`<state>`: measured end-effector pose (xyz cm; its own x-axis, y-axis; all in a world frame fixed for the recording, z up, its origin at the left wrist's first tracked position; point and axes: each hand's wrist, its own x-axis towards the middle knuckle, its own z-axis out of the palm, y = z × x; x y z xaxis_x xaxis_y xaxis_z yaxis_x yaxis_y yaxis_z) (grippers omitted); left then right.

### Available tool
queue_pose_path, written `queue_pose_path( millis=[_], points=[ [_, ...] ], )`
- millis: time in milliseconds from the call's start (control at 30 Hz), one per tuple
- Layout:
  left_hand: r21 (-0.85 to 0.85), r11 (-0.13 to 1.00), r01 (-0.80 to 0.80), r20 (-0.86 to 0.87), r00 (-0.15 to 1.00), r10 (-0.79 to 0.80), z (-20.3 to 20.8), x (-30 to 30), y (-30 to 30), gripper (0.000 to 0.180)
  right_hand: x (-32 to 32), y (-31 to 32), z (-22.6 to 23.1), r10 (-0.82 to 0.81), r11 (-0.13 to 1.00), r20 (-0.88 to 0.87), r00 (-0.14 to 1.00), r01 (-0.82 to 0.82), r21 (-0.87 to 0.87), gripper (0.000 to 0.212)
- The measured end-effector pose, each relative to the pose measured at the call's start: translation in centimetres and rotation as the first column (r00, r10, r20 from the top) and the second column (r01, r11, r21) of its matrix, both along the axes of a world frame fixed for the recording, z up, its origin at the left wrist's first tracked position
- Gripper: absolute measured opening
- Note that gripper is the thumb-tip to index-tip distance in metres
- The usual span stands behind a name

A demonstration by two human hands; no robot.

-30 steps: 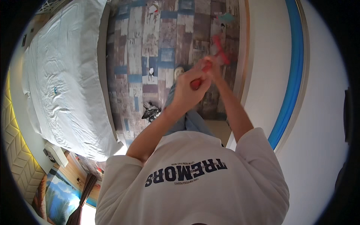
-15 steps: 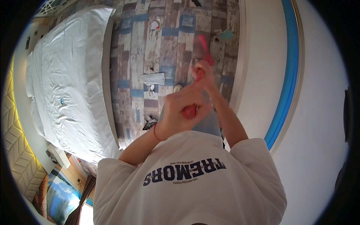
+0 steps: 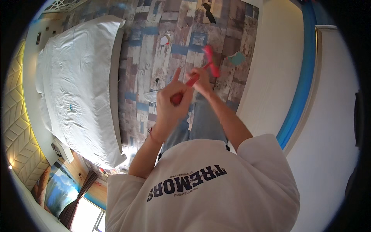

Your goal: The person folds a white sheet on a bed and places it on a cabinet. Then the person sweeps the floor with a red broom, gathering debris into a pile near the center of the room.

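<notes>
A red T-shaped tool [image 3: 192, 80] with a stick handle and a pinkish-red crossbar head slants up and to the right; its exact kind I cannot make out. My left hand [image 3: 172, 101] is wrapped round the handle near its rounded end, the index finger pointing away. Farther along the stick, my right hand [image 3: 199, 80] is closed on it, close to the head. Past the head lies a flat teal piece [image 3: 236, 58] on the wood-patterned floor [image 3: 154, 58].
A bed with a white sheet [image 3: 81, 85] runs along the left. On the right is a pale wall [image 3: 270, 73] with a blue strip [image 3: 295, 108]. Scattered on the floor are a white scrap [image 3: 165, 40], a black item [image 3: 209, 13] and a whitish piece [image 3: 150, 96].
Both hands have shifted left in view with the red tool, and my left hand has also moved farther away. The crossbar head shows more clearly. The whole view has tilted slightly.
</notes>
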<state>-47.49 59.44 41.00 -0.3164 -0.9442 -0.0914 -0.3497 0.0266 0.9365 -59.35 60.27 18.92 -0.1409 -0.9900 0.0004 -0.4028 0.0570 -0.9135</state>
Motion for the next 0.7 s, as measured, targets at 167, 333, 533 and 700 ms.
queue_pose_path(
  millis=[167, 333, 533, 700],
  points=[
    [0.225, 0.974, -0.024, 0.194, 0.981, -0.021, 8.6, -3.3, -1.0, 0.014, 1.2, -1.5, 4.3, 0.190, 0.973, 0.334, 0.923, -0.222, 0.060, 0.025],
    [0.061, 0.932, 0.357, -0.092, 0.932, -0.351, 9.7, -3.9, -4.7, 0.015, -3.7, -2.2, 7.1, -0.103, 0.975, 0.177, 0.979, 0.135, -0.177, 0.014],
    [0.354, 0.908, 0.225, -0.326, 0.940, -0.106, -3.8, -8.0, -8.4, 0.013, -12.0, -3.5, -2.1, -0.419, 0.908, -0.093, 0.903, 0.419, -0.022, 0.007],
    [0.322, 0.928, 0.187, -0.110, 0.981, -0.160, -1.6, -8.7, -10.1, 0.010, -10.1, -5.3, -4.3, -0.442, 0.884, 0.049, 0.896, 0.444, -0.143, 0.010]
  ],
)
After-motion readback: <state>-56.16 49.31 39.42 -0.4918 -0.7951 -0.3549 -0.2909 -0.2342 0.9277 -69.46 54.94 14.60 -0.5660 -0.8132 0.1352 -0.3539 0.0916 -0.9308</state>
